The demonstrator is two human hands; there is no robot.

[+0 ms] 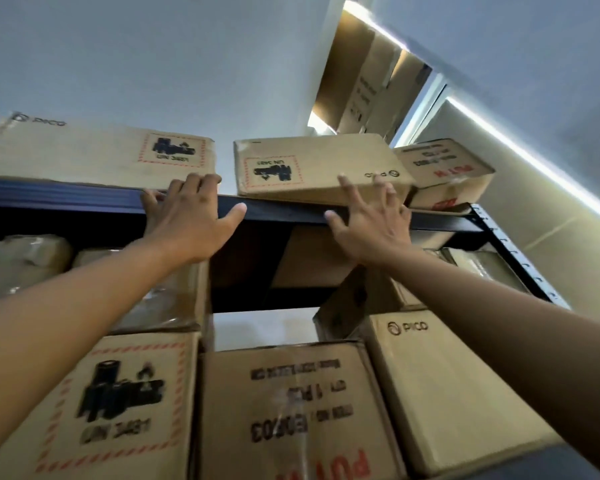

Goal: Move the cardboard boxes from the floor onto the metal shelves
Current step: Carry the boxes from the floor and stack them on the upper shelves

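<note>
Top tier of the metal shelf (pixel 284 211). The tilted cardboard box (pixel 312 168) overhangs its front edge, long axis along the shelf. Right hand (pixel 371 226), fingers spread, presses its lower front; left hand (pixel 191 216) lies splayed on the edge (gripping nothing). Open room lies behind.

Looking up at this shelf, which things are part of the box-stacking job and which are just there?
Part of the job:
- left hand and right hand
- middle box on top, tilted
- left box on top
- top shelf edge

Just there:
- ceiling light strip
- plastic-wrapped package on the shelf below
</note>
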